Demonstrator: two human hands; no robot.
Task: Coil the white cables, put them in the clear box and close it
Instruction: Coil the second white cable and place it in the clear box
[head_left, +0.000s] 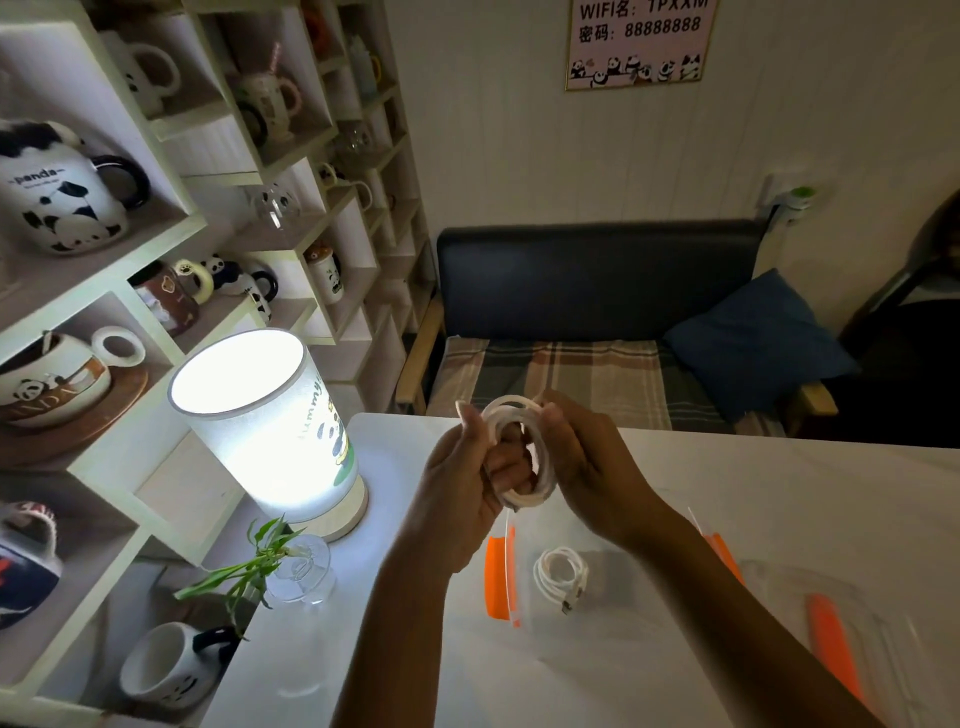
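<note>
Above the surface (675, 467) | both grips, left hand (462, 467) and right hand (587, 462), pinch my white cable coil (519, 447) | second coil (563, 574) already in clear box (501, 577) | risk: loops spring loose if my pinch slackens

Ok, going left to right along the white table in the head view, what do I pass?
Glass vase with green plant → lit lamp → orange clip of the clear box → coiled white cable inside it → clear lid with orange clip.
</note>
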